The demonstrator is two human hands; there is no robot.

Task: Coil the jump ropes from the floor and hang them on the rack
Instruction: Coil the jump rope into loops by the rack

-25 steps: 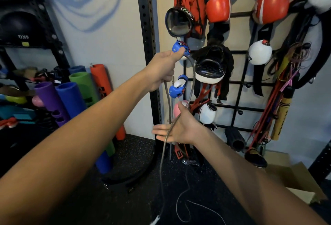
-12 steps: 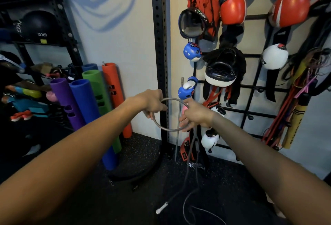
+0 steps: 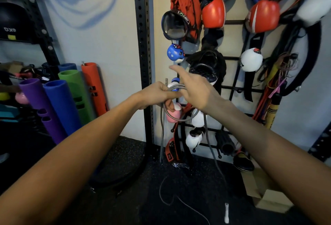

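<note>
The hands have closed together since the single wide loop. The left hand (image 3: 155, 94) clenches its grip round several grey loops of the jump rope (image 3: 176, 87); the right hand (image 3: 197, 88), fingers straight and grip released, lies across them; the slack hangs lengthwise below it, right of the coil, down to the floor (image 3: 125, 198) — so the right is nearer; the rack (image 3: 232, 86) waits just behind.

Dim, soft indoor light; wide-angle bending and motion blur at edges.
</note>
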